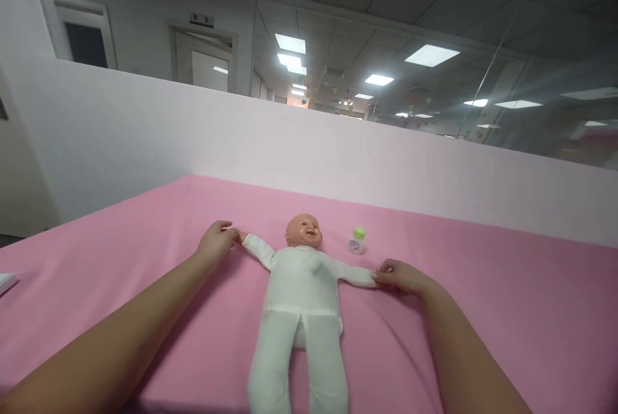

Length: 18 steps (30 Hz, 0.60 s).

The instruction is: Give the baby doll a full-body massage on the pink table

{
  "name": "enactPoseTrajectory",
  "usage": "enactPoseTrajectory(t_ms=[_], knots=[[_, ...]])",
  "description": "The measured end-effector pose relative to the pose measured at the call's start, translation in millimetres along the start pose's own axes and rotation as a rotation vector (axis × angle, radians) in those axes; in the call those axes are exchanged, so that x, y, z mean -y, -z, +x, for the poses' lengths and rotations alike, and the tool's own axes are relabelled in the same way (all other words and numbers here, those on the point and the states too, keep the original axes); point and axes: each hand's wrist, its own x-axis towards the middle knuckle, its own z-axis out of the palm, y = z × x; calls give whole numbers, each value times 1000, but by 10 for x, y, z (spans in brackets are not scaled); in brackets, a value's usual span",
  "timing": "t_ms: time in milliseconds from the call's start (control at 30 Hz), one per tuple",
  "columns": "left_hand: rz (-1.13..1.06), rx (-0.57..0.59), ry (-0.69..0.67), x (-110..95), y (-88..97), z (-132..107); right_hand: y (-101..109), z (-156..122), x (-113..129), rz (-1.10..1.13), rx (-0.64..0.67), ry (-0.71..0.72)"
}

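Observation:
A baby doll (302, 295) in a white suit lies on its back on the pink sheet (506, 311), arms spread wide. My left hand (215, 241) is closed on the end of the doll's arm at the left. My right hand (400, 275) pinches the end of the doll's other arm at the right. A small white bottle with a green cap (356, 241) stands just right of the doll's head, a little beyond my right hand.
A white partition wall (299, 143) runs along the far edge of the pink surface. A white flat object (6, 282) shows at the far left edge. Behind the partition are doors, ceiling lights and glass walls.

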Motion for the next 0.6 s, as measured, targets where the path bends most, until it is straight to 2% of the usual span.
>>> enactPoseTrajectory(t_ms=[200, 400, 600], knots=[[-140, 90, 104, 62, -25, 65, -58, 38, 9, 335, 70, 110], [-209, 108, 163, 108, 1, 116, -147, 125, -62, 629, 91, 155], [-243, 112, 204, 114, 8, 142, -285, 316, -33, 853, 104, 159]])
